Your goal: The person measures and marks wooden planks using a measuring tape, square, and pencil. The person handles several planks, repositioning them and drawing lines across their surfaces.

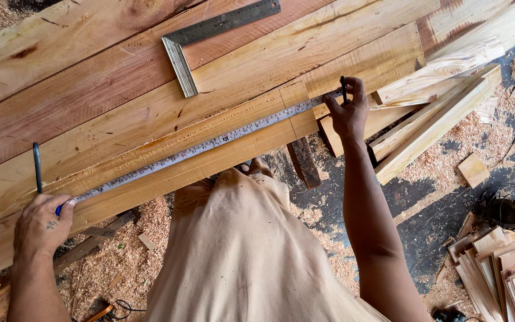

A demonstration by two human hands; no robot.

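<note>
A white tape measure blade (pixel 210 145) lies stretched along a long wooden plank (pixel 168 176). My left hand (pixel 43 223) grips the tape measure's blue case at the plank's left end, with a dark strap (pixel 36 167) sticking up beside it. My right hand (pixel 348 110) presses the tape's far end onto the wood and holds a dark pencil (pixel 343 89) upright at that spot. A metal try square (pixel 207 39) rests on the boards beyond the tape.
Wide rough boards (pixel 90 77) fill the top. Loose offcuts (pixel 436 125) lie right of the plank over a floor covered in shavings (pixel 484 137). A stack of thin wood pieces (pixel 502 268) and a dark power tool with cord (pixel 511 210) sit at the lower right.
</note>
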